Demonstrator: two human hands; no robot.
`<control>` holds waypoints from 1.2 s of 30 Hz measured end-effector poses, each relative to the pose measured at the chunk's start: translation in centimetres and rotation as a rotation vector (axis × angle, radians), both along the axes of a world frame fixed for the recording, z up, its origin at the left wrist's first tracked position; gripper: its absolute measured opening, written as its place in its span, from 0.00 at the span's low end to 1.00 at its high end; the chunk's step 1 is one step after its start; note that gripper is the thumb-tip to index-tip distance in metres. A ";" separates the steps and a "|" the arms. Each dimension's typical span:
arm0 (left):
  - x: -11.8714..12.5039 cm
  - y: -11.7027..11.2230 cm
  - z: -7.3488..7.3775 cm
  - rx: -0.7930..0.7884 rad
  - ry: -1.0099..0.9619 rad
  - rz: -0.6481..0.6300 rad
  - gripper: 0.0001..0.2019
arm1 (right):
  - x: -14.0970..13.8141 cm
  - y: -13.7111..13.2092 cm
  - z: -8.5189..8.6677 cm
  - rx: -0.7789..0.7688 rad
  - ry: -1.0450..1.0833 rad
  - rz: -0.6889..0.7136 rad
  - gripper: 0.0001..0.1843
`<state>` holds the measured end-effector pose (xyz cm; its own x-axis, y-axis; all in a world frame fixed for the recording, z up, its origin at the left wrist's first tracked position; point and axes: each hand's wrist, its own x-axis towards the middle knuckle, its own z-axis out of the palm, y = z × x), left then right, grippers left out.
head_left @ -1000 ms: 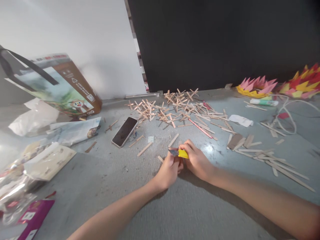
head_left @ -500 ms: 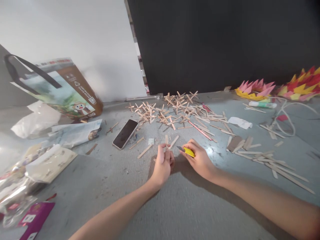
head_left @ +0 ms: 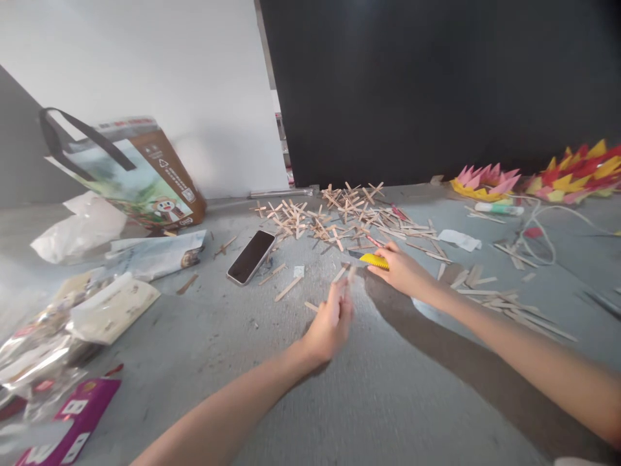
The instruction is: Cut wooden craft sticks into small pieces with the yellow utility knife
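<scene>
My left hand (head_left: pixel 331 323) is closed and smeared by motion, low over the grey surface. A pale wooden craft stick (head_left: pixel 352 273) stands up blurred from its fingertips. Just beyond the fingers shows another craft stick (head_left: pixel 341 272); whether it is gripped too I cannot tell. Farther right and forward, my right hand (head_left: pixel 398 266) is wrapped round a yellow utility knife (head_left: pixel 373 260), its dark blade out and pointing left. Behind the knife lies a heap of craft sticks (head_left: pixel 334 217), several joined in crosses.
A phone (head_left: pixel 251 257) lies left of the hands. Packets (head_left: pixel 114 310) and a printed bag (head_left: pixel 140 175) stand farther left. Loose sticks (head_left: pixel 514 304), a glue stick (head_left: pixel 499 208), a white cable (head_left: pixel 548 239) and pointed paper crafts (head_left: pixel 485 184) are on the right.
My right hand has moved forward with the knife, away from my left hand. My left hand has shifted slightly right, and the stick in it tilts more to the right. The view has shifted a little.
</scene>
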<state>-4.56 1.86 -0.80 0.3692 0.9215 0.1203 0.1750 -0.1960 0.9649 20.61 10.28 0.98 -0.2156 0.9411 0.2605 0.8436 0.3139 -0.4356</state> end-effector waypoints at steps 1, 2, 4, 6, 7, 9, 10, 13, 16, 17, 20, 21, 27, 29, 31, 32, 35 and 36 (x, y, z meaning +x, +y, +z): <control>-0.1 -0.4 0.1 0.076 0.084 -0.076 0.18 | 0.1 0.2 -0.1 -0.003 -0.015 0.010 0.12; -0.2 -0.7 0.2 0.171 0.155 -0.175 0.17 | 0.1 0.4 -0.1 -0.002 -0.028 0.022 0.10; -0.3 -1.3 0.6 0.368 0.266 -0.406 0.16 | -0.3 0.6 -0.1 0.013 -0.043 0.053 0.08; -0.2 -1.6 0.8 0.528 0.344 -0.546 0.17 | -1.1 0.6 0.2 0.035 -0.042 0.098 0.09; -0.2 -1.6 0.8 0.588 0.374 -0.564 0.18 | -1.7 0.5 0.4 0.044 -0.035 0.129 0.11; -0.2 -1.5 0.7 0.661 0.421 -0.540 0.20 | -2.9 0.3 1.0 0.058 -0.020 0.210 0.13; -0.3 -1.4 0.6 0.677 0.438 -0.512 0.21 | -3.6 0.1 1.3 0.058 -0.014 0.267 0.13; -0.4 -1.3 0.0 0.676 0.465 -0.419 0.20 | -5.5 -0.6 2.0 0.046 0.000 0.419 0.08; -0.3 -1.3 -0.2 0.665 0.451 -0.386 0.17 | -7.2 -1.7 2.0 0.010 0.015 0.519 0.07; -0.2 -1.3 -0.2 0.641 0.426 -0.391 0.16 | -7.7 -2.2 1.8 -0.022 0.024 0.563 0.10; -0.1 -1.4 0.1 0.514 0.317 -0.389 0.11 | -8.9 -3.2 1.0 -0.102 0.007 0.584 0.16; -0.1 -1.5 0.2 0.473 0.287 -0.384 0.09 | -9.1 -3.3 0.7 -0.120 0.018 0.581 0.16; -0.3 -1.2 0.2 0.376 0.209 -0.299 0.05 | -9.1 -2.7 -0.5 -0.105 0.067 0.604 0.06; -0.2 -0.9 0.2 0.271 0.118 -0.217 0.04 | -8.9 -2.8 -0.9 -0.078 0.096 0.599 0.04; 0.0 -0.4 0.3 0.126 -0.025 -0.140 0.07 | -8.8 -2.8 -1.4 -0.048 0.145 0.585 0.03; 0.1 -0.2 0.4 0.053 -0.099 -0.101 0.10 | -8.7 -2.8 -1.7 -0.032 0.179 0.565 0.03; 0.4 0.4 0.7 -0.130 -0.255 0.016 0.14 | -8.5 -2.4 -2.2 0.007 0.329 0.419 0.07; 0.4 0.6 0.8 -0.182 -0.280 0.041 0.14 | -8.4 -2.2 -2.3 0.017 0.390 0.349 0.10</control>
<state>-4.19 2.47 0.01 0.3075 0.9505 0.0438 -0.0972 -0.0145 0.9952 12.24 8.12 -1.32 -0.3994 0.8258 0.3983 0.4640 0.5567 -0.6890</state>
